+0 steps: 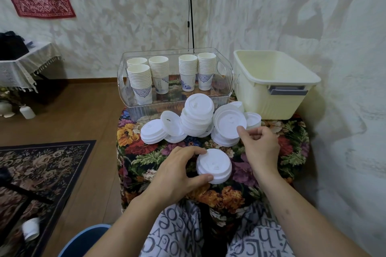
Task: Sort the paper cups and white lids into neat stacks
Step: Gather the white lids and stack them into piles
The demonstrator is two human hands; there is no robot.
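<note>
Left hand (177,170) grips a round white lid stack (214,166), right hand (260,145) pinches a tilted lid (229,124); ribbed clear tray (175,108) holds cup stacks (161,73).

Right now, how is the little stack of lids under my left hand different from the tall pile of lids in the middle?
The near lid stack is short and squared up; the tall lid pile is much higher and leans, its layers slipping sideways. The left hand grips the near stack between thumb and fingers; no hand touches the tall pile. The near stack stands alone on the floral cloth, the tall pile among loose lids. Both are white dome lids.
</note>
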